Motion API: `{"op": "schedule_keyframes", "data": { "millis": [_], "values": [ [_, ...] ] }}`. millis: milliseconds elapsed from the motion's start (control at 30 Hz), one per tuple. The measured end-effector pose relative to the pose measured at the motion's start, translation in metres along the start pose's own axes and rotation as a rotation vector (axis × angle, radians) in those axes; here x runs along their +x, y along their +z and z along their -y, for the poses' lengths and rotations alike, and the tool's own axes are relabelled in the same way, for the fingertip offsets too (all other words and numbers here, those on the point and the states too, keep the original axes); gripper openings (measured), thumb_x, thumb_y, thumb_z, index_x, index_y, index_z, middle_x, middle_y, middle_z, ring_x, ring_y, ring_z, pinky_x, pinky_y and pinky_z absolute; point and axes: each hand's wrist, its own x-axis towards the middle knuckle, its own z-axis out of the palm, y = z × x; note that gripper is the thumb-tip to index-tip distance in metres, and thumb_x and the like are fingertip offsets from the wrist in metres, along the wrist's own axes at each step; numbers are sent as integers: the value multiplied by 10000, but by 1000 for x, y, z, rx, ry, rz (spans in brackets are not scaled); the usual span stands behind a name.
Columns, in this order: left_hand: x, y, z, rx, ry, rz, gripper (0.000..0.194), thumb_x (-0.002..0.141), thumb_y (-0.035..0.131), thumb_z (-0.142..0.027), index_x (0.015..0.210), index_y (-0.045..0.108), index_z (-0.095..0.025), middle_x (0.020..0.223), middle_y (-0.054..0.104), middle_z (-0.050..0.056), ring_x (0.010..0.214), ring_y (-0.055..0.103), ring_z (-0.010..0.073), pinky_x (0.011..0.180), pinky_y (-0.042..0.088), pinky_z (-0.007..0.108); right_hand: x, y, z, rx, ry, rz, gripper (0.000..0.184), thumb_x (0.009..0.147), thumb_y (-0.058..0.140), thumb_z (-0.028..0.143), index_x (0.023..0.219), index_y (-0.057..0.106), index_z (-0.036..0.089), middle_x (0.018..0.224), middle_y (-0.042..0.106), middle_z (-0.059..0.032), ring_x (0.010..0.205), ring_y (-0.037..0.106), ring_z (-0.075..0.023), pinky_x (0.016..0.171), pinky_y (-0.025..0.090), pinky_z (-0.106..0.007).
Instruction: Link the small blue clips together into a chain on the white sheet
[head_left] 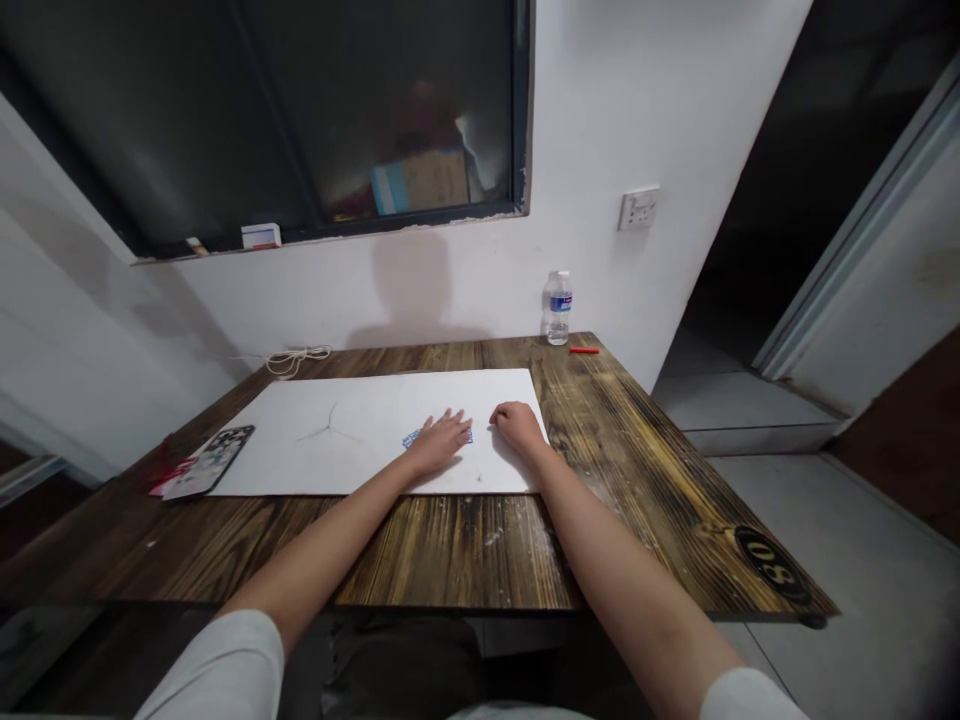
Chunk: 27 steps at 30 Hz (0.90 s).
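Note:
A large white sheet [270, 455] lies flat on the wooden table [450, 550], with a thin grey Y-shaped mark on its left half. My left hand [441, 443] rests flat on the sheet, palm down, over a small blue-patterned paper piece [410, 438]. That piece's edges show on both sides of the fingers, and the rest is hidden. Just to the right, my right hand [519, 428] rests on the sheet with its fingers curled and nothing visible in them. The hands are close but apart.
A phone in a patterned case [208, 462] lies on red material at the table's left. A water bottle [557, 308] and a red marker [583, 350] stand at the back right. A white cord [298, 360] lies at the back edge. Walls border the table's back and left.

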Motion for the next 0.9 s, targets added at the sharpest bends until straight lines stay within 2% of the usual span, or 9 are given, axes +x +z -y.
{"op": "schedule_keyframes", "data": {
  "millis": [100, 233, 333, 400, 500, 567, 667, 800, 900],
  "values": [
    [-17, 1, -22, -26, 267, 86, 552, 939, 208, -525, 1414, 346, -281, 1520, 235, 35, 1413, 133, 257, 1115, 51, 524, 0, 0, -2, 16, 4, -7, 279, 719, 476, 88, 729, 737, 186, 780, 717, -39, 794, 611, -147, 739, 389, -211],
    [-43, 2, -31, 40, 359, 15, 533, 922, 316, -526, 1399, 373, -296, 1509, 267, 40, 1397, 201, 258, 1119, 90, 518, 0, 0, -2, 83, -52, -13, 286, 697, 464, 89, 720, 735, 178, 771, 716, -43, 774, 608, -152, 734, 397, -224],
    [-63, 4, -23, 95, 234, -175, 438, 924, 354, -469, 1274, 539, -282, 1427, 429, 33, 1339, 338, 246, 1077, 257, 473, 0, 0, -2, 180, -135, 71, 286, 668, 455, 95, 691, 731, 170, 716, 704, -27, 733, 606, -147, 710, 405, -220],
    [-76, 5, -13, 124, 95, -286, 405, 934, 338, -417, 1128, 648, -245, 1254, 602, 51, 1215, 496, 230, 1011, 359, 431, -1, 0, -2, 219, -152, 168, 275, 650, 451, 102, 649, 720, 160, 641, 679, -11, 670, 594, -138, 659, 403, -213],
    [-88, 5, 2, 174, -66, -357, 409, 928, 340, -407, 1040, 690, -227, 1183, 645, 66, 1150, 552, 246, 958, 413, 428, -1, -3, -3, 262, -143, 308, 253, 623, 456, 107, 610, 706, 144, 579, 651, -2, 599, 571, -129, 597, 395, -208],
    [-90, 5, 10, 195, -58, -321, 417, 920, 349, -413, 1131, 649, -215, 1260, 596, 73, 1200, 514, 243, 991, 393, 420, -2, -5, -3, 302, -161, 363, 247, 618, 466, 115, 618, 712, 140, 606, 663, -11, 608, 575, -132, 603, 405, -211],
    [-82, 7, 17, 204, -89, -233, 501, 913, 343, -464, 1312, 504, -207, 1424, 427, 86, 1331, 355, 258, 1056, 313, 454, -1, -10, 0, 365, -260, 425, 263, 646, 474, 145, 648, 737, 152, 707, 693, -31, 692, 596, -145, 686, 430, -225],
    [-53, 10, 19, 207, -150, -57, 611, 912, 280, -531, 1432, 312, -211, 1527, 194, 113, 1404, 153, 306, 1071, 196, 566, 1, -13, 6, 407, -395, 544, 315, 687, 453, 176, 729, 764, 184, 897, 723, -34, 851, 594, -168, 843, 416, -263],
    [-30, 10, 13, 161, -176, 44, 592, 937, 204, -495, 1455, 246, -212, 1541, 117, 119, 1415, 54, 306, 1068, 125, 604, 1, -13, 11, 434, -391, 643, 312, 683, 467, 204, 765, 768, 193, 944, 728, -33, 906, 582, -186, 916, 385, -297]
  ]
}}
